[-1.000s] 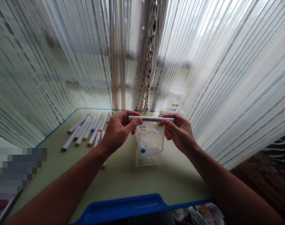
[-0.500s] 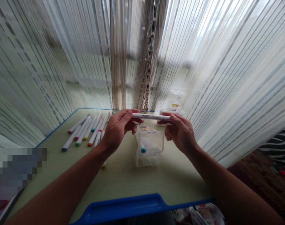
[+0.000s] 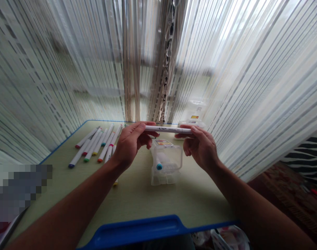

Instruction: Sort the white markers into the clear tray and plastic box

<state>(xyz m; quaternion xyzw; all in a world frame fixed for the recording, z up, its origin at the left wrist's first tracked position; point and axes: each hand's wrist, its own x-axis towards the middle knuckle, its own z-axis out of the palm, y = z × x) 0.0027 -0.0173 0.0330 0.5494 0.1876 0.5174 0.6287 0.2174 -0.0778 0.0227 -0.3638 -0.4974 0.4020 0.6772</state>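
Note:
A white marker (image 3: 167, 130) with dark print along its barrel is held level above the table. My left hand (image 3: 131, 140) pinches its left end between thumb and fingers. My right hand (image 3: 202, 144) pinches the other end, and the fingers hide both tips. Below the marker stands a clear plastic case (image 3: 171, 158), open, with a teal-ended marker (image 3: 159, 166) inside it. To the left of my left hand lie several white markers (image 3: 94, 142) with coloured ends, side by side. My left wrist partly covers a yellow-ended marker (image 3: 116, 184).
The pale table (image 3: 137, 205) has a blue rim with a moulded blue tray (image 3: 137, 225) at the front edge. A second clear case (image 3: 193, 118) stands open at the back right. String curtains (image 3: 101, 62) hang behind the table. Under the front edge is a clear container (image 3: 230, 238).
The marker stays in both hands at nearly the same place. My thumbs have shifted slightly outward along it. Little else differs.

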